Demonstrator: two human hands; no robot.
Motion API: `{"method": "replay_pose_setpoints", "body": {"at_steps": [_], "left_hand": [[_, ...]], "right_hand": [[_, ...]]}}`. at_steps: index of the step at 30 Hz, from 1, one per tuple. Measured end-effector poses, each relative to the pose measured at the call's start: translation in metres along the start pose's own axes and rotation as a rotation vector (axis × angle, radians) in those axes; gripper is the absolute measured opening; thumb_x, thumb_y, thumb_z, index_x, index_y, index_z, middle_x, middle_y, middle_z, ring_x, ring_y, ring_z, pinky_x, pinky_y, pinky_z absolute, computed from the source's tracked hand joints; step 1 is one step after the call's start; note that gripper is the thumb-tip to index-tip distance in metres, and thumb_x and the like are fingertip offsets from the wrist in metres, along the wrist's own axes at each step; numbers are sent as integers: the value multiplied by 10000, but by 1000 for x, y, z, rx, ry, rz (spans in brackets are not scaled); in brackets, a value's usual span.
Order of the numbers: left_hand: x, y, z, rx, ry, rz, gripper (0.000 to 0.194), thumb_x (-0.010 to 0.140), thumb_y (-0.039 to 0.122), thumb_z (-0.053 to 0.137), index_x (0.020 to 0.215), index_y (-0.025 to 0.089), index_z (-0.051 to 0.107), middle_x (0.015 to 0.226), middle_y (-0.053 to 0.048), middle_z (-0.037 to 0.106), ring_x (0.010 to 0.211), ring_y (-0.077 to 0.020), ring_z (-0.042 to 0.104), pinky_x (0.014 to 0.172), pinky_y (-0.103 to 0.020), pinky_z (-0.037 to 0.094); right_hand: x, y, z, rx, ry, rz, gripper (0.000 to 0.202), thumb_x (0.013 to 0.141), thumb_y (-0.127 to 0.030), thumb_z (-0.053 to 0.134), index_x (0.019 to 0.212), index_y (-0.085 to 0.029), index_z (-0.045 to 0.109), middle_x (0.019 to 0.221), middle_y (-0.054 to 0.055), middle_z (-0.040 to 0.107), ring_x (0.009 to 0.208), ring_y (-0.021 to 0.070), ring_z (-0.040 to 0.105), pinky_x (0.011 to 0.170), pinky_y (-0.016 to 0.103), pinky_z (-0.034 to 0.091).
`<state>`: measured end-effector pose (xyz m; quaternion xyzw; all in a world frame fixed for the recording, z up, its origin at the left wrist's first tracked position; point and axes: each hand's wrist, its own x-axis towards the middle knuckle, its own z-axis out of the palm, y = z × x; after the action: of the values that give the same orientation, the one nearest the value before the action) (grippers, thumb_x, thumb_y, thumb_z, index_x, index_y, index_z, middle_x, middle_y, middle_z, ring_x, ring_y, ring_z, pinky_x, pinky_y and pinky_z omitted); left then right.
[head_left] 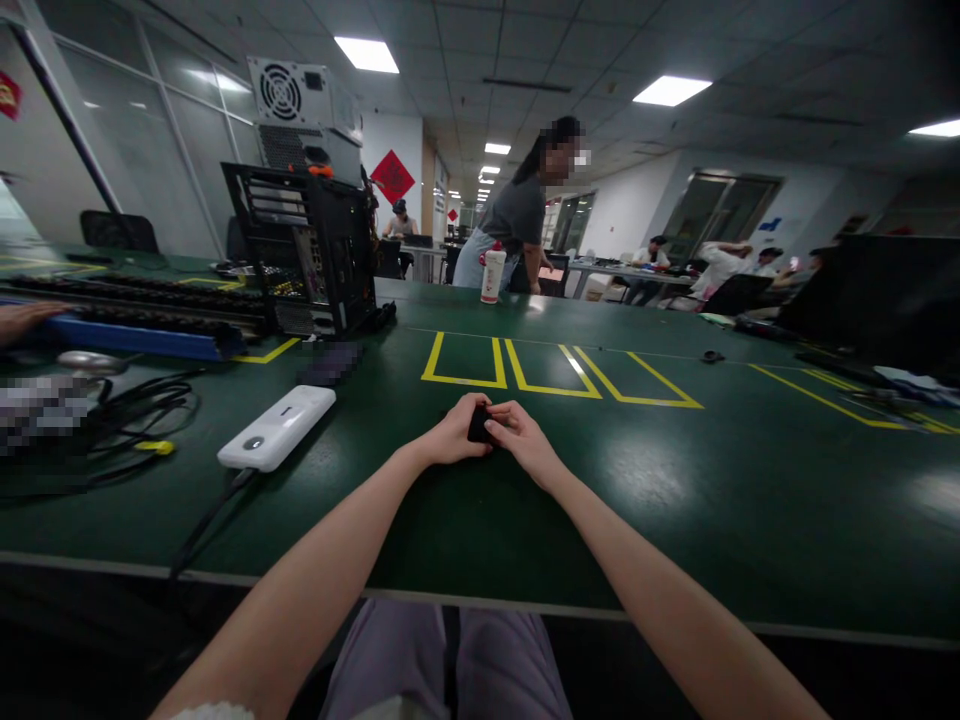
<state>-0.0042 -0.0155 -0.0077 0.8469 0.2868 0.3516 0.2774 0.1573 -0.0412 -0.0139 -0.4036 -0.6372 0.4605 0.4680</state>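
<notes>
Both hands meet over the middle of the green table [525, 540]. Between them is a small black object [478, 424], mostly covered by fingers, so its kind cannot be made out. My left hand [454, 432] curls round its left side, fingers on top and thumb lower down. My right hand [520, 436] closes on the right side with fingertips and thumb pressed to it. Just beyond the hands, yellow tape outlines [465, 382] mark the tabletop.
Left of my arm lies a white power bank [277, 428] with a black cable. Behind it stands an open computer case [315, 250]. Tangled cables [150, 410] and a blue rail [142, 333] lie far left. A bottle [491, 275] stands at the far edge, near a leaning person [517, 210].
</notes>
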Motion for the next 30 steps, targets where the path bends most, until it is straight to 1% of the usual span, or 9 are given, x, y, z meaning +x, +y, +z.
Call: {"method": "replay_pose_setpoints", "body": {"at_steps": [2, 4, 7, 10, 16, 18, 22, 25, 30], "left_hand": [[0, 1, -1, -6, -1, -5, 602, 593, 162, 654, 1117, 192, 359, 1092, -72, 440, 1040, -251, 450, 921, -427, 350], [0, 1, -1, -11, -2, -10, 601, 592, 160, 652, 1118, 192, 362, 1096, -73, 438, 1044, -252, 446, 924, -424, 347], [-1, 2, -1, -16, -2, -18, 598, 592, 166, 650, 1117, 191, 364, 1098, -74, 434, 1042, -254, 445, 916, -424, 351], [-1, 2, -1, -21, -1, -22, 597, 589, 165, 651, 1113, 193, 366, 1092, -73, 436, 1038, -256, 447, 915, -429, 349], [0, 3, -2, -27, -2, -12, 603, 585, 164, 655, 1116, 198, 373, 1095, -66, 439, 1049, -253, 439, 924, -431, 342], [0, 3, -2, -27, -3, -11, 593, 587, 167, 655, 1112, 198, 380, 1092, -67, 443, 1043, -251, 444, 919, -427, 348], [0, 1, -1, -30, 1, -13, 596, 583, 170, 659, 1107, 200, 378, 1083, -66, 447, 1032, -252, 451, 910, -429, 355], [0, 0, -1, -35, 5, -15, 602, 579, 177, 663, 1106, 198, 374, 1081, -67, 445, 1039, -255, 447, 914, -430, 351], [0, 1, -1, -38, -1, -17, 588, 589, 167, 652, 1106, 199, 373, 1075, -67, 447, 1016, -245, 462, 890, -416, 375]], "right_hand": [[1, 1, 0, -2, 1, 12, 308, 726, -342, 562, 1007, -238, 490, 956, 18, 551, 919, 166, 542, 835, 363, 428], [1, 1, -1, -1, -7, 18, 319, 731, -331, 558, 1026, -231, 491, 989, 29, 551, 931, 172, 545, 845, 374, 423], [-2, -3, -2, 19, -46, 7, 282, 714, -287, 581, 980, -222, 515, 1018, 24, 551, 951, 170, 551, 869, 362, 415], [-5, -8, -3, 70, -95, -15, 290, 683, -245, 615, 952, -224, 510, 1033, 10, 545, 975, 161, 551, 893, 341, 407], [-2, -8, -1, 18, -27, -29, 195, 710, -290, 585, 866, -204, 507, 950, 4, 553, 871, 153, 582, 820, 337, 450], [0, -6, 0, -1, -13, -21, 213, 710, -290, 585, 891, -208, 508, 977, 10, 544, 889, 157, 575, 822, 339, 450], [0, -6, 0, -46, 11, 5, 308, 714, -295, 581, 1002, -218, 502, 1066, 39, 525, 972, 177, 540, 872, 365, 418], [-3, -8, -1, -51, -23, 12, 297, 720, -303, 573, 997, -214, 516, 1054, 38, 540, 935, 180, 559, 860, 379, 422], [-7, -10, -1, 9, -69, -17, 247, 701, -279, 594, 927, -232, 507, 1010, 1, 537, 934, 161, 560, 859, 341, 431]]}}
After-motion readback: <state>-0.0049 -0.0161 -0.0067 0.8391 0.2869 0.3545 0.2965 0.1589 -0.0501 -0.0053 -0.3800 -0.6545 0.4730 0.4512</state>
